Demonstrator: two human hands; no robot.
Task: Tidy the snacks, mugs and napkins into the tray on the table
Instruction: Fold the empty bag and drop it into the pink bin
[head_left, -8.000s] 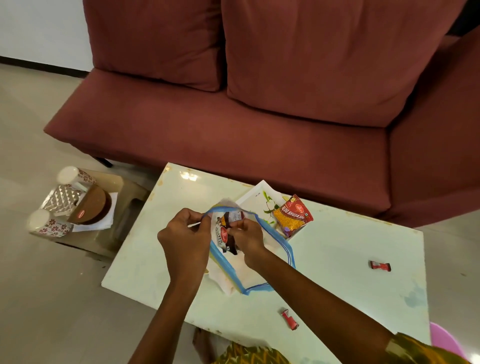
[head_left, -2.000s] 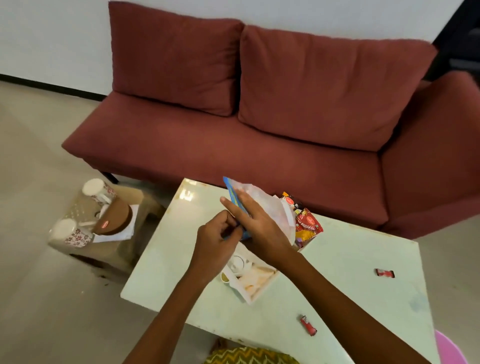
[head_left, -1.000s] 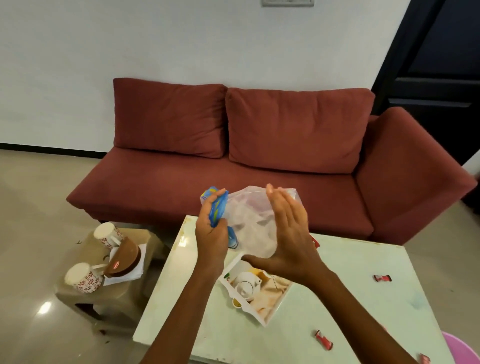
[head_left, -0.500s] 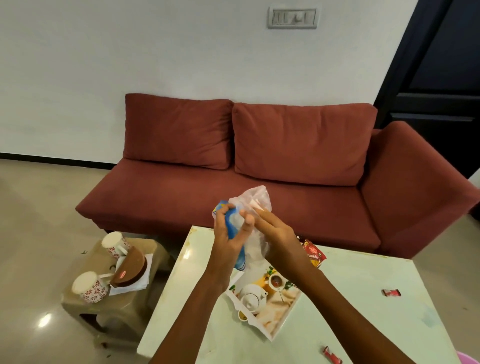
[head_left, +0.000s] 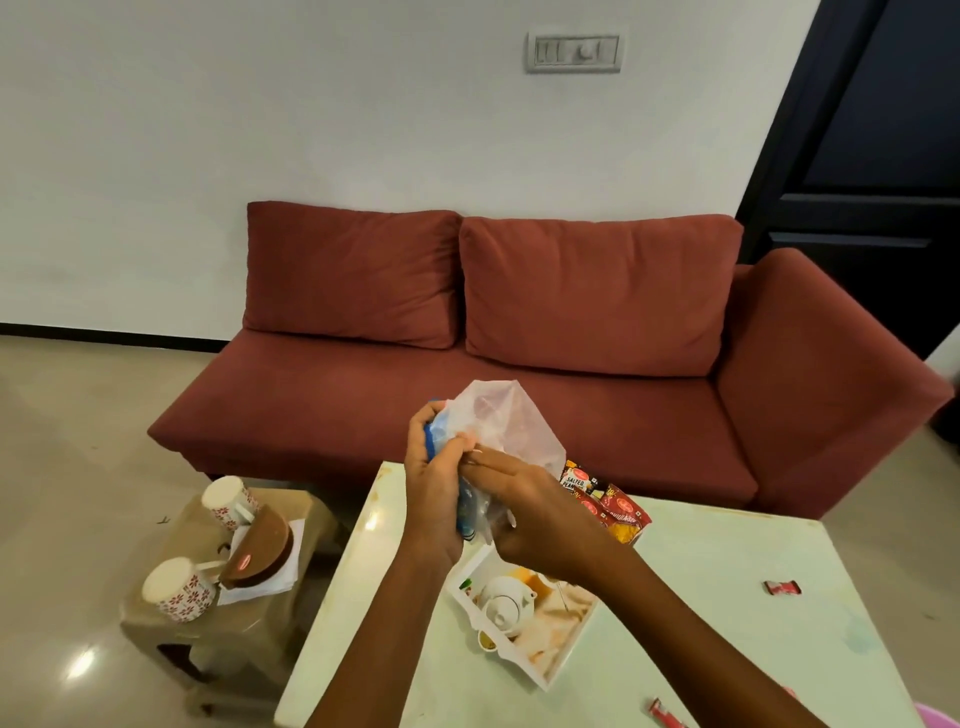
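Note:
My left hand (head_left: 434, 499) and my right hand (head_left: 540, 512) both grip a clear plastic zip bag (head_left: 501, 423) with a blue edge, held up above the pale green table (head_left: 727, 623). Below them a white tray (head_left: 524, 618) with a teapot picture lies on the table. Red and yellow snack packets (head_left: 608, 506) rest beside the tray's far end. Small red candies lie at the right (head_left: 783, 587) and near the front edge (head_left: 667, 719). Two floral mugs (head_left: 228, 499) (head_left: 176, 584), a brown snack container (head_left: 262, 545) and white napkins (head_left: 260, 582) sit on a low stool (head_left: 228, 623) to the left.
A red sofa (head_left: 519, 405) stands close behind the table. A dark door (head_left: 872, 156) is at the far right. A pink object (head_left: 937, 717) pokes in at the bottom right corner. Bare floor lies left of the stool.
The bag was lifted from the tray, uncovering it. My hands have bunched the bag together in the air. The view tilted upward.

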